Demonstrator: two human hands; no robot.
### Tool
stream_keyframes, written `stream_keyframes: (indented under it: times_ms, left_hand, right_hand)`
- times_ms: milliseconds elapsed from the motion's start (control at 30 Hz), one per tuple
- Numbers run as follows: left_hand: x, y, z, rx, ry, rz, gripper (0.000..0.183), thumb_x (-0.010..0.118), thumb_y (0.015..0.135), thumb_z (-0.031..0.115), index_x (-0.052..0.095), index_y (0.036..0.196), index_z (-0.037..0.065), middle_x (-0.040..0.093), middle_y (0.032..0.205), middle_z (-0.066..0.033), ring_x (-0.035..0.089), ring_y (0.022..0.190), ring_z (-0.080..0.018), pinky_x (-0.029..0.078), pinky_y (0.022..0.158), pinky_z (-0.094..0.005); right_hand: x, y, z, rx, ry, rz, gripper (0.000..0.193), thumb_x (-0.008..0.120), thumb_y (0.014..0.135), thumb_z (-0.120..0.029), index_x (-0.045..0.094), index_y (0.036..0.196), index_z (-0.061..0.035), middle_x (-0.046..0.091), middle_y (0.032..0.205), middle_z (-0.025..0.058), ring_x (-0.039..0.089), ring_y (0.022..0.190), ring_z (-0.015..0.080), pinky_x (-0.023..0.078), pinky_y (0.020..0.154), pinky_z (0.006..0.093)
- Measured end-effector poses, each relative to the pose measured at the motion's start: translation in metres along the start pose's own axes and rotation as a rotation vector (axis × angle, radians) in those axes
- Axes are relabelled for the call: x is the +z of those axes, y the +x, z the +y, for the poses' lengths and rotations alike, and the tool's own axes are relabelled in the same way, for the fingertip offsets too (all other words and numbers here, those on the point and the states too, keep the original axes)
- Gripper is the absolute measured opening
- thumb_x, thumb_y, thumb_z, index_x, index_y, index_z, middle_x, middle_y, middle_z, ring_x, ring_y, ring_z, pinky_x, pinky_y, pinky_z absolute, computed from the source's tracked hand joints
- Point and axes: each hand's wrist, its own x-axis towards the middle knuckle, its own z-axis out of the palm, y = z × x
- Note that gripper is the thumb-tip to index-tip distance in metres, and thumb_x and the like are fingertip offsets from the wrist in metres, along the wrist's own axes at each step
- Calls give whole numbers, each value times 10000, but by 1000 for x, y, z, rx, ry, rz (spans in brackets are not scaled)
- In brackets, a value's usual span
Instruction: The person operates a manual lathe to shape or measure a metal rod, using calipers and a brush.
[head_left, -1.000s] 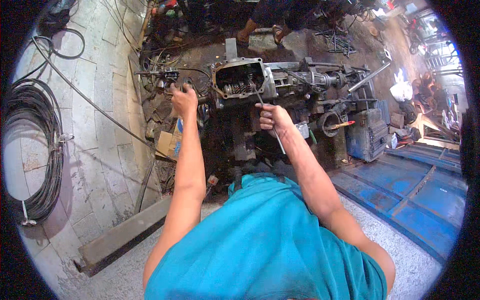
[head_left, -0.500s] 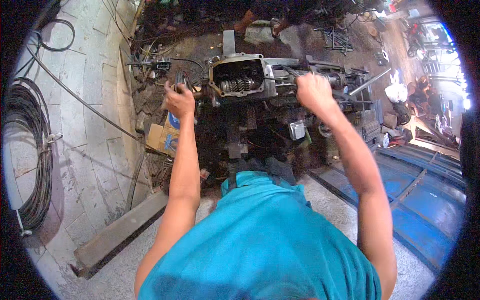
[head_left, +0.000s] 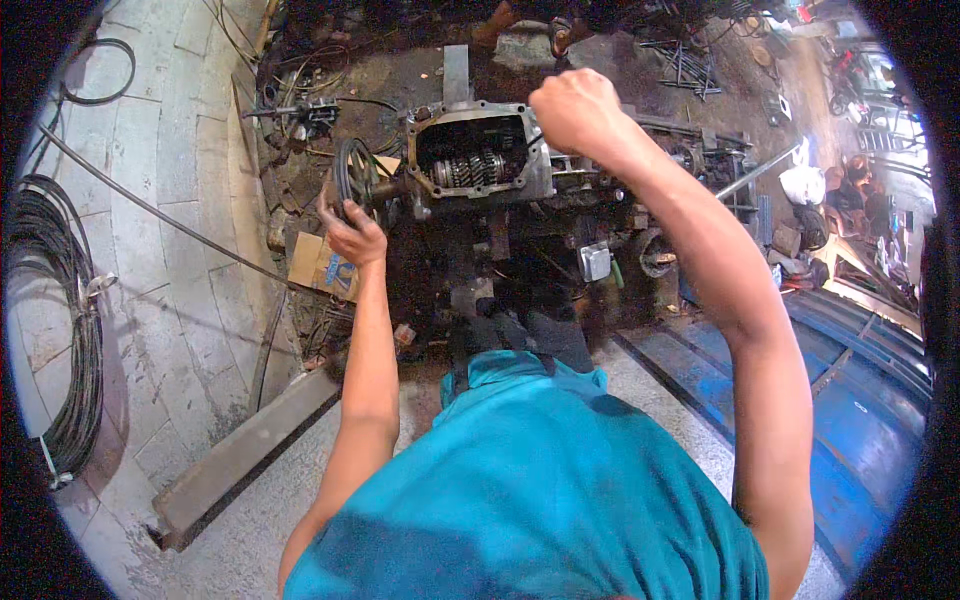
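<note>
An open gearbox housing (head_left: 535, 180) lies ahead of me, its cavity showing a row of toothed gears (head_left: 468, 170) on a shaft. At its left end a dark grooved wheel (head_left: 347, 175), like a pulley, stands on edge on a protruding shaft. My left hand (head_left: 354, 238) has its fingers curled at the wheel's lower rim. Above the housing's right end, my right hand (head_left: 580, 110) is closed in a fist. Its fingers face away, so whatever it holds is hidden.
A metal bar (head_left: 456, 72) sticks out behind the housing. Coiled black cable (head_left: 75, 350) lies at left, near a cardboard piece (head_left: 322, 268). Blue metal panels (head_left: 860, 430) lie at right, a long beam (head_left: 245, 455) at lower left. Another person's feet (head_left: 560, 38) show at the far side.
My right hand has moved left and away from me, from beside the housing to above its right end. The left hand has dropped lower along the wheel, uncovering more of it.
</note>
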Motion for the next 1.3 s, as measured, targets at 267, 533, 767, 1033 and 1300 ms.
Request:
stream_keyframes:
  times_ms: [267,533,767,1033,1300]
  left_hand:
    - [7,24,-4,-115,-111,4,515,547,834,207,456,1281,-31,639,1088,-242,627,983,-365,471,861,-416]
    - [6,23,8,-19,152,16,531,612,828,260,473,1254,-26,642,1094,-232,614,1015,-384,448,900,-435]
    - [8,33,12,-105,186,-83,477,670,805,279,546,1165,-8,644,1101,-223,621,999,-384,473,852,-445]
    - [45,93,5,-324,280,-224,737,638,791,449,424,1352,22,594,1207,-246,568,1113,-412,421,960,-479]
    - [76,130,34,-429,383,-329,810,623,767,492,402,1314,-63,576,1190,-315,554,1136,-438,408,993,-483]
  right_hand:
    - [-4,23,9,6,5,-110,186,622,728,-156,744,857,-102,715,902,117,698,864,276,561,737,397]
    - [23,16,15,82,120,-16,120,624,712,-138,724,729,-73,696,780,133,696,764,268,561,686,391]
    - [13,39,-22,-137,41,158,103,624,692,-118,710,688,-60,688,752,140,693,754,278,559,680,387]
    - [15,50,-24,-124,-31,175,93,635,705,-155,722,696,-125,701,752,96,696,696,259,564,649,358]
    - [16,26,-13,-94,-19,98,129,625,721,-132,724,780,-74,704,842,143,701,812,282,567,688,407]
